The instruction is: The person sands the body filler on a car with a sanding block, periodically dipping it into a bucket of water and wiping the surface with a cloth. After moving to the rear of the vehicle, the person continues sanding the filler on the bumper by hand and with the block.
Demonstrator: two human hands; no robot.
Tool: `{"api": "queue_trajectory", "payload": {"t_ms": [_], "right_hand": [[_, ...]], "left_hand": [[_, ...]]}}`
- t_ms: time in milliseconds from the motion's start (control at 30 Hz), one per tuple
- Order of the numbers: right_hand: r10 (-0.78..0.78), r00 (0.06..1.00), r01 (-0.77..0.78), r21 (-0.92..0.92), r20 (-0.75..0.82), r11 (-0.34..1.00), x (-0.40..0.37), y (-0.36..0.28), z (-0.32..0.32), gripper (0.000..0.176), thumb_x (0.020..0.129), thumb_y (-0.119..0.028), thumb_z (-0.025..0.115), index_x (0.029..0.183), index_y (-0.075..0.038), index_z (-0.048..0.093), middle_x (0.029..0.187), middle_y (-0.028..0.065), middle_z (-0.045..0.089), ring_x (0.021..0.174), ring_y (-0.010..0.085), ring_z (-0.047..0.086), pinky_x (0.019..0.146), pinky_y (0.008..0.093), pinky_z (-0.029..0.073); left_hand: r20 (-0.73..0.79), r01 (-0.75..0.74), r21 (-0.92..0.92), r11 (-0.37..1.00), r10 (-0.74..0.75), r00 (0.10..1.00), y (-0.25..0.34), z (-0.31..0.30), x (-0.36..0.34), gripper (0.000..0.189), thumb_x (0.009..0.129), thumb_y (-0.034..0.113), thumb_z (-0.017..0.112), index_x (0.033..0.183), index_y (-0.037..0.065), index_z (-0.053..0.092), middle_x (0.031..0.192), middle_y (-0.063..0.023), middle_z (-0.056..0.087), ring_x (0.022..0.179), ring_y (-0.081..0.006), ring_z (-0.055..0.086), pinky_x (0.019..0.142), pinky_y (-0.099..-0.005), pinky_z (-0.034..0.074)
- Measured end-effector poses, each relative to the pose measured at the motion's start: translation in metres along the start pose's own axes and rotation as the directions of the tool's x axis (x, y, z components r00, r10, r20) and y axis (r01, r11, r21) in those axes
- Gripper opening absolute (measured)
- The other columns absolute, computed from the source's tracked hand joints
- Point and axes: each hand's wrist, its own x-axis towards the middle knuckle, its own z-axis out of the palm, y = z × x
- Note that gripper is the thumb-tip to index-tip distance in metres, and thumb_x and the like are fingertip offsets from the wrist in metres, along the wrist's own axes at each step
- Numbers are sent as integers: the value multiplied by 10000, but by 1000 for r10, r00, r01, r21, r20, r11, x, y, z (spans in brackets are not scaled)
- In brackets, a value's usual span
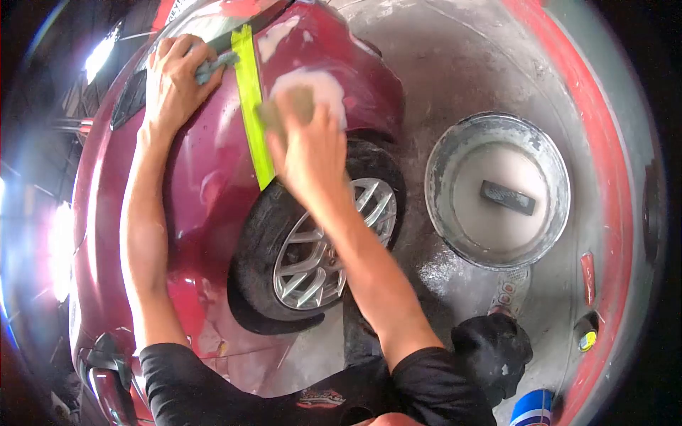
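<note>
- My view looks down over a dark red car's front fender (213,170), with both bare arms stretched out to it from the bottom of the frame.
- The left hand (174,74) sits at the fender's upper edge, by the dark gap along the bonnet. Its fingers are clenched around a pale blue-grey cloth (213,65), whose end sticks out towards the tape. I judge the palm is planted there to brace the body against the panel, with the cloth kept ready in that fist.
- The right hand (309,153) is over the wheel arch, just right of the tape. It presses a tan sanding pad (288,106) against a pale patch (323,89) on the paint. The fingers are folded down over the pad and grasp it flat to the surface. The hand is blurred, so I cannot tell each finger apart.
- A strip of yellow-green tape (250,99) runs down the fender between the two hands and ends at the tyre (263,234). It probably marks the patch's side off from the rest of the panel.
- Below the right forearm is the silver alloy wheel (323,248).
- A round metal bucket (442,153) stands on the concrete floor (455,71), right of the wheel. It holds cloudy water, and a dark rectangular block (507,197) lies in it. It seems placed within reach of the right arm.
- A blue can (533,408) stands at the bottom edge of the view.
</note>
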Motion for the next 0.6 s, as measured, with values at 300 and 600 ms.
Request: {"api": "queue_trajectory", "payload": {"t_ms": [300, 600], "right_hand": [[42, 999, -42, 19, 26, 999, -13, -4, 2, 640, 923, -303, 771, 1505, -206, 525, 1347, 334, 532, 1171, 492, 589, 904, 599, 527], [12, 985, -22, -55, -175, 998, 19, 21, 25, 661, 932, -342, 766, 1526, -196, 516, 1368, 323, 534, 1193, 476, 588, 915, 586, 531]], "left_hand": [[12, 16, 2, 1000, -16, 1000, 4, -5, 4, 210, 799, 217, 847, 940, 141, 713, 1073, -28, 683, 1086, -302, 626, 923, -473, 494], [11, 3, -5, 1000, -3, 1000, 1, -4, 1, 216, 787, 217, 857, 941, 158, 716, 1076, -20, 684, 1077, -302, 627, 915, -474, 492]]}}
